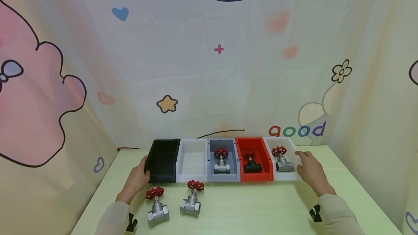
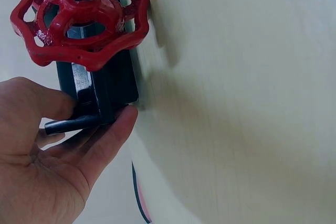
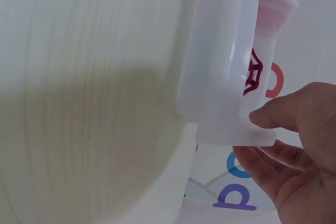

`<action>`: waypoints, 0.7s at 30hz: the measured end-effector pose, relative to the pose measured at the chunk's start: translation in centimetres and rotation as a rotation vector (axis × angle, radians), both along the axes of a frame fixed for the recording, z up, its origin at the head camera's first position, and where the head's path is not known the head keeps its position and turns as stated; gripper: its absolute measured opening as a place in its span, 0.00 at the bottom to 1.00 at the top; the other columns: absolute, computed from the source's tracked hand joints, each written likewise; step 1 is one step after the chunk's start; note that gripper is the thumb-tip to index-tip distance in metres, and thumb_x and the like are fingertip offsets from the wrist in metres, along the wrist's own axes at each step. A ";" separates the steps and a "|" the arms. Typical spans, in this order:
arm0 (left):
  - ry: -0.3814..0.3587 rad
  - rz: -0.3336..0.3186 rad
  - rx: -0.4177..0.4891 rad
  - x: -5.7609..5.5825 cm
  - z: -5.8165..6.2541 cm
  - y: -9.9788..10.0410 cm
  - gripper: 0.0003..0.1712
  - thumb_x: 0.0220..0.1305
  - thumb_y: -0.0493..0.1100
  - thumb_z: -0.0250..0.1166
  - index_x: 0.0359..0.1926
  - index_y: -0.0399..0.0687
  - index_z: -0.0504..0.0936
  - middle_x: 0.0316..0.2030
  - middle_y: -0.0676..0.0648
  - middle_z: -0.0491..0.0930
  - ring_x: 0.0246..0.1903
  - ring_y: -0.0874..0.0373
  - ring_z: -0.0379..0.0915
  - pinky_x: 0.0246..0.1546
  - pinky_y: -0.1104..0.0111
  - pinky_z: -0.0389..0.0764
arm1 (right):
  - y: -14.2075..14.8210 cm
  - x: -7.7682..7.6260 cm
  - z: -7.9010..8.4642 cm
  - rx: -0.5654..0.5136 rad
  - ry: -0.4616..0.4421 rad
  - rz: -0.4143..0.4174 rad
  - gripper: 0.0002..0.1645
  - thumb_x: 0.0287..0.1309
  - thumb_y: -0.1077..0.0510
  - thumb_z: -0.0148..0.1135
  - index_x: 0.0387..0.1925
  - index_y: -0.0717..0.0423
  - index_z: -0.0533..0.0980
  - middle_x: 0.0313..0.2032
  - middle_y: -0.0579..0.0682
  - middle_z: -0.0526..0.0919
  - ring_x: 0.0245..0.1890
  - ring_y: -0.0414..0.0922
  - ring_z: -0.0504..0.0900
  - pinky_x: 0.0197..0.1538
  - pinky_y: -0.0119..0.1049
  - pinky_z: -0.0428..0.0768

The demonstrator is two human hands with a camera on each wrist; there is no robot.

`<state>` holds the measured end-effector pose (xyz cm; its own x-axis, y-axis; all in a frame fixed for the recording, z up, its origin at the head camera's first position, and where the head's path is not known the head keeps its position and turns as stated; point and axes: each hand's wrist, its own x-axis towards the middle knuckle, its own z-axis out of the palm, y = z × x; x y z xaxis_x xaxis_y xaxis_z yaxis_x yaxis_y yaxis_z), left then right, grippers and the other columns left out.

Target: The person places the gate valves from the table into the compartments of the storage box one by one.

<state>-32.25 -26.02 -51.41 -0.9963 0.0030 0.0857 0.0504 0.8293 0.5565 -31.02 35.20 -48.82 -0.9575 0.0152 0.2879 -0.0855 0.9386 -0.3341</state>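
Five joined bins stand in a row on the table. At the left end, my left hand [image 1: 135, 179] grips the side wall of the black bin [image 1: 164, 179], thumb inside and fingers outside. My right hand [image 1: 312, 172] pinches the outer wall of the white bin [image 3: 210, 82] at the right end. That bin holds a silver gate valve [image 1: 285, 165] with a red handwheel. A similar valve [image 1: 222, 168] lies in the grey bin [image 1: 212, 177], and a black-bodied valve [image 1: 252, 167] in the red bin [image 1: 267, 175]. The black bin and the other white bin [image 1: 192, 179] show bare floors.
Two silver valves with red handwheels, one left [image 1: 158, 214] and one right [image 1: 191, 206], lie on the pale table [image 1: 248, 209] before the bins. A patterned curtain [image 1: 196, 64] hangs behind the table and along both sides.
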 end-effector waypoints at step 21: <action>0.103 0.024 0.050 1.0 1.7 -1.3 0.37 0.68 0.41 0.55 0.74 0.36 0.54 0.60 0.28 0.73 0.51 0.37 0.79 0.47 0.47 0.79 | 1.1 0.2 -0.7 0.006 0.028 0.024 0.29 0.54 0.67 0.58 0.60 0.69 0.69 0.42 0.74 0.80 0.37 0.67 0.81 0.38 0.61 0.77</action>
<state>-31.27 -27.35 -49.74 -0.9820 -0.0280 0.1868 0.0893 0.8025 0.5899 -30.85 36.35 -49.57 -0.9491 -0.0095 0.3148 -0.1174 0.9382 -0.3256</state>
